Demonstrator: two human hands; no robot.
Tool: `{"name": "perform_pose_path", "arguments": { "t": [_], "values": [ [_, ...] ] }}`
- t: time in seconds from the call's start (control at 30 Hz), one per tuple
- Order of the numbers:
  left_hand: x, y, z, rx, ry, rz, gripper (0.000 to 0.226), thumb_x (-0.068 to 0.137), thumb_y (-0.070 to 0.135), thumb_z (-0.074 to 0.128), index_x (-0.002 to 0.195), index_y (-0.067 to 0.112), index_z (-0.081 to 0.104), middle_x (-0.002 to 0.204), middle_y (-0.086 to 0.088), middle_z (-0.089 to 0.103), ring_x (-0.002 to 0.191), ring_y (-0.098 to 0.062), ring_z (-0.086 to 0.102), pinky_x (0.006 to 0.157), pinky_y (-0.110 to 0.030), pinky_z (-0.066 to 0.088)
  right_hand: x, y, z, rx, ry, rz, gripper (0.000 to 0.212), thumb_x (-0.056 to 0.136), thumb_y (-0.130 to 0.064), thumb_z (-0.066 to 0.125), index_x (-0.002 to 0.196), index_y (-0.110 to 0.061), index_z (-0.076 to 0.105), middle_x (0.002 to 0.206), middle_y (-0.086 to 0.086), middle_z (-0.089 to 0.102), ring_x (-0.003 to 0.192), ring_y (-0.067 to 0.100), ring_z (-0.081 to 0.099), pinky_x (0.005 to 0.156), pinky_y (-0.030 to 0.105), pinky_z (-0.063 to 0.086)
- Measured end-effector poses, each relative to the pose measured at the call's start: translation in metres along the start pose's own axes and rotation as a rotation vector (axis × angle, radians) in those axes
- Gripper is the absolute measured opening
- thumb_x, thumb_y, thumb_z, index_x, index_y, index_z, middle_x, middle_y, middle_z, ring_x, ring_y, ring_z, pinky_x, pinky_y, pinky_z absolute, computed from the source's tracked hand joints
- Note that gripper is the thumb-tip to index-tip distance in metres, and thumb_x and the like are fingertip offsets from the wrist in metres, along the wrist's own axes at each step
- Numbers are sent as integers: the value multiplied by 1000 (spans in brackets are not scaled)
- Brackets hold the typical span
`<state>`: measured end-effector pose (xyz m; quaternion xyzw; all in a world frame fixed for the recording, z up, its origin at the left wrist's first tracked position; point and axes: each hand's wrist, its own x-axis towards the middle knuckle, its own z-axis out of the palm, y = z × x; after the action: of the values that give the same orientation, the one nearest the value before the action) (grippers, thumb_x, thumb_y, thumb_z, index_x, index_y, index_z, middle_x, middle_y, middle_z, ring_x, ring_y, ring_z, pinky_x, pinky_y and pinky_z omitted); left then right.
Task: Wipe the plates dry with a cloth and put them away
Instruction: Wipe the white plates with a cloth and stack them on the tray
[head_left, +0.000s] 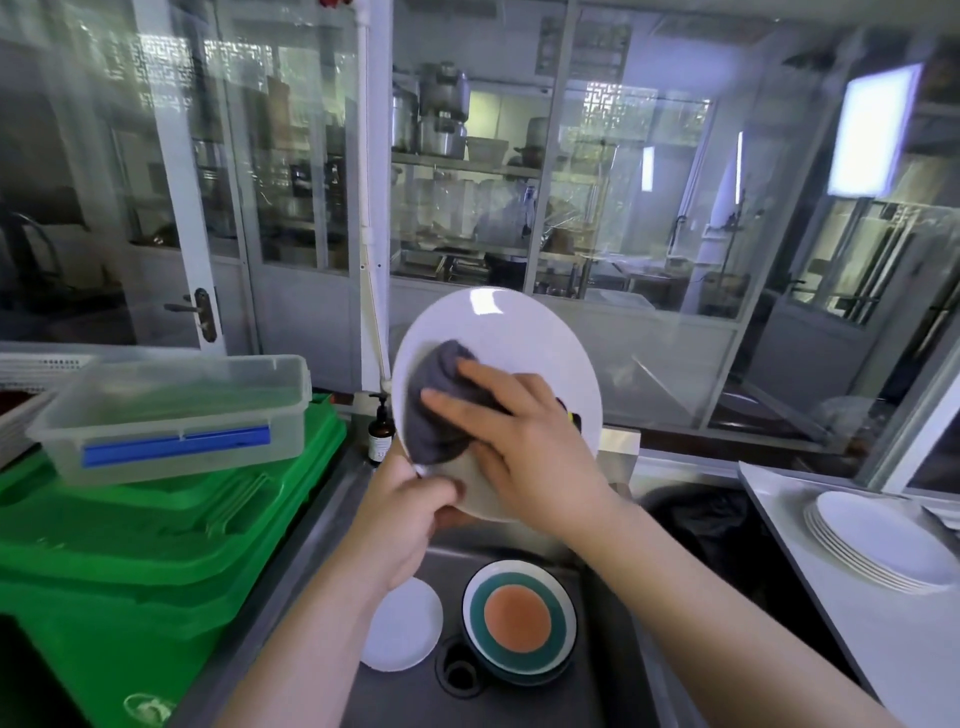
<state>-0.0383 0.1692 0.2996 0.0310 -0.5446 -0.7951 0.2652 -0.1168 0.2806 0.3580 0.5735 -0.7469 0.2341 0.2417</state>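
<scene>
Kitchen wash station facing glass partitions; steel sink (613, 675) in the foreground. Item: large white plate (519, 338), held tilted on edge above the sink, face toward the camera. Left hand (410, 514) grips its lower rim, fingers curled round the edge. Right hand (524, 441) lies flat on the plate's face, fingers straight and spread, pressing a dark grey cloth (441, 410) against the left half of the plate. In the sink: small white plate (402, 626) lying at the left; beside it to the right a stack of bowls (519, 621), the top one showing white rim, teal ring and orange centre; drain (460, 670) in front, between them. Left of sink: green crates (130, 545), stacked, with a clear plastic tub (176, 410) with a blue handle resting on top. Brown pump bottle (381, 434) at the sink's back edge, just left of the held plate. Right counter (883, 649): pile of white plates (878, 540), well apart from the hands
</scene>
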Motion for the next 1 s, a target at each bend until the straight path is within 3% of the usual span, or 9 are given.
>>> {"name": "perform_pose_path", "arguments": {
  "t": [0.1,0.27,0.4,0.5,0.6,0.7,0.87,1.0],
  "values": [
    [-1,-2,-8,11,-11,14,68,63,-11,45,120,22,59,114,-5,71,105,-22,67,68,-36,57,-13,3,4,8,-67,-5,47,85,-11,54,128,-31,62,140,6,51,103,39,54,88,49,48],
    [-1,-6,-12,30,-37,33,74,64,-12,44,132,18,52,120,-8,68,114,-28,62,73,-37,56,-19,3,10,-6,-14,10,47,81,-9,59,123,-30,65,134,7,56,98,39,58,78,50,53],
    [2,-3,-13,18,-68,41,76,62,-14,43,132,15,51,120,-11,67,113,-28,63,74,-41,57,-16,-3,8,-43,11,10,45,84,-15,47,122,-30,66,134,7,57,96,39,58,73,50,53],
    [2,-2,-16,-30,-100,17,75,62,-12,45,133,12,50,120,-16,66,112,-33,63,66,-38,56,-17,-5,7,-90,14,0,46,85,-23,40,122,-31,67,134,5,57,95,38,59,72,49,52],
    [0,0,-19,-166,-153,8,61,77,4,52,137,7,47,127,-20,61,115,-37,60,70,-41,55,-19,-4,7,-103,23,-15,49,83,-20,38,121,-32,67,134,4,58,96,38,59,74,49,52],
    [4,-2,-18,-228,-53,-3,53,89,29,51,139,10,46,130,-19,59,120,-35,57,76,-49,55,-19,-2,9,-102,30,-31,48,84,-13,44,122,-32,66,135,4,57,97,38,58,75,49,52],
    [13,-7,-19,-233,215,62,47,82,26,51,126,12,58,116,-10,70,107,-26,66,70,-35,57,-31,14,11,-92,-13,-84,54,74,1,60,116,-32,70,133,3,59,94,36,58,76,49,51],
    [17,2,-27,-47,355,137,35,74,33,58,109,29,63,97,11,74,88,-7,70,64,-26,53,-46,36,5,-42,37,52,57,73,9,64,115,-29,71,132,5,58,96,37,57,84,47,51]
  ]
}}
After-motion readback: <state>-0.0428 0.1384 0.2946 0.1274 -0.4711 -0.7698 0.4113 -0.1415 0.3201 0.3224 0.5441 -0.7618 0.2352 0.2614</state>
